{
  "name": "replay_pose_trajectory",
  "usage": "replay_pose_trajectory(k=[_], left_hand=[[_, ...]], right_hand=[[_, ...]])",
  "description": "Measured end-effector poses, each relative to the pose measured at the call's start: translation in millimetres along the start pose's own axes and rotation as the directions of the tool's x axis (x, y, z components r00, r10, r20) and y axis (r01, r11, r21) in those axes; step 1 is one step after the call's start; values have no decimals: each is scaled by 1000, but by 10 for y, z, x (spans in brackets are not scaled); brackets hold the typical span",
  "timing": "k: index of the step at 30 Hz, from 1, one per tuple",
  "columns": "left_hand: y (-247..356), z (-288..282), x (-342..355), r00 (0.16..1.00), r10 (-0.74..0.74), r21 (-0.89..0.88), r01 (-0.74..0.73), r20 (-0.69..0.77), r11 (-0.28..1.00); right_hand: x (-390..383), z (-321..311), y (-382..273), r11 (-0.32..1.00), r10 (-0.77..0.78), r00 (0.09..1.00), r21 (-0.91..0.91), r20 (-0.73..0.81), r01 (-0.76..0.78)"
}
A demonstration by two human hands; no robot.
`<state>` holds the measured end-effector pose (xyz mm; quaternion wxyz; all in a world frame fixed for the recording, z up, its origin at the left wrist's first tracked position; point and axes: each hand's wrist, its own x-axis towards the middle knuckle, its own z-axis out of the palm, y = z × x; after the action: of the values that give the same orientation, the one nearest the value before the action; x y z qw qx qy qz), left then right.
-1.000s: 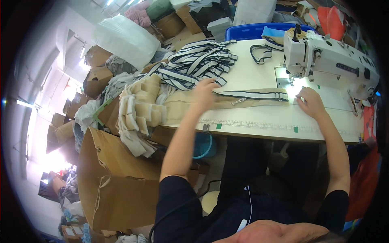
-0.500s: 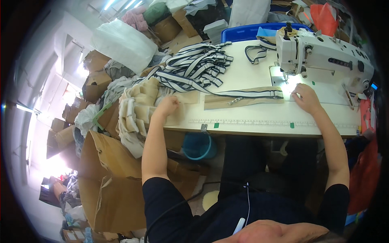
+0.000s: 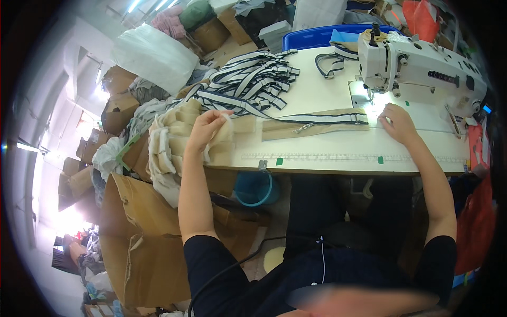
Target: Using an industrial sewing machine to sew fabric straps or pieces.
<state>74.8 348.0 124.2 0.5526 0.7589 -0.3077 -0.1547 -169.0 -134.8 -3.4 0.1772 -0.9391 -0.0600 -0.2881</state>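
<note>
My left hand is closed in a pinch on the edge of a beige fabric piece with a white fuzzy side, lifted at the table's left end. Beside it hangs a pile of similar beige and white pieces. My right hand rests by the sewing machine's lit needle area, fingers curled inward; anything within them is too small to make out. Between my hands lies a flat beige strip with a striped navy and white strap along it. A small metal clasp lies on the strip.
The white sewing machine stands at the right. A heap of striped straps covers the table's far left. Behind it is a blue bin. A ruler strip runs along the front edge. A teal bucket and cardboard box stand below.
My left hand has risen slightly and moved left, lifting the edge of the beige fabric piece. My right hand has stayed near the needle area, shifting only a little.
</note>
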Motion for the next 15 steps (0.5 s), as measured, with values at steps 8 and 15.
replay_pose_trajectory(k=[8,15], left_hand=[[172,1495,402,961,253,196,-271,113,942],[89,2678,413,923,243,194,-308,297,932]], right_hand=[[-60,-110,-19,999,-3,1000,-42,6,3],[31,162,-829,540,357,909,748,213,-387]])
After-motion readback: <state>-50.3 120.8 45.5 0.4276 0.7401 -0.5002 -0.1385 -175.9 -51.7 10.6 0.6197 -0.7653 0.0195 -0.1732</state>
